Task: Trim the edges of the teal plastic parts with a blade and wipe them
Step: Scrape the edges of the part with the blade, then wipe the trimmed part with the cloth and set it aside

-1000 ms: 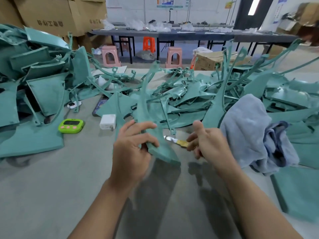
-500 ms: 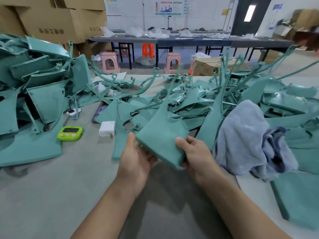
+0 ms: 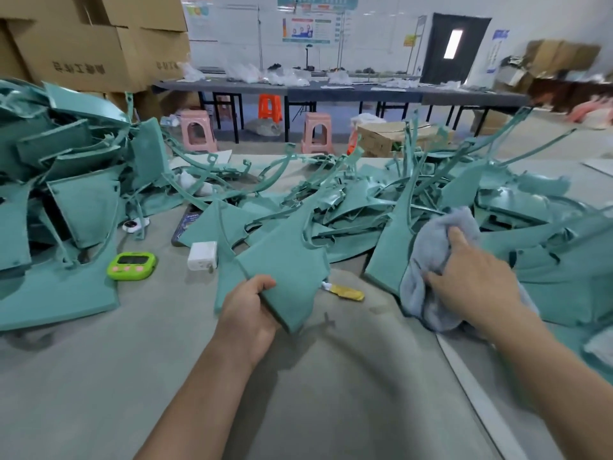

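My left hand (image 3: pixel 247 313) grips the near corner of a flat teal plastic part (image 3: pixel 285 263), held tilted just above the grey table. The yellow-handled blade (image 3: pixel 343 291) lies on the table right of that part, with no hand on it. My right hand (image 3: pixel 471 277) is on the grey-blue cloth (image 3: pixel 428 260), thumb and fingers closing into its folds. A big heap of teal parts (image 3: pixel 381 207) spreads behind both hands.
A second stack of teal parts (image 3: pixel 59 194) fills the left side. A green timer (image 3: pixel 132 265), a white charger (image 3: pixel 202 255) and a dark phone (image 3: pixel 185 224) lie left of the held part. Cardboard boxes (image 3: pixel 83 51) stand behind, stools beyond the table (image 3: pixel 132 376).
My right hand let go of the teal part and the blade, which now lies on the table, and moved right onto the cloth. My left hand keeps the part.
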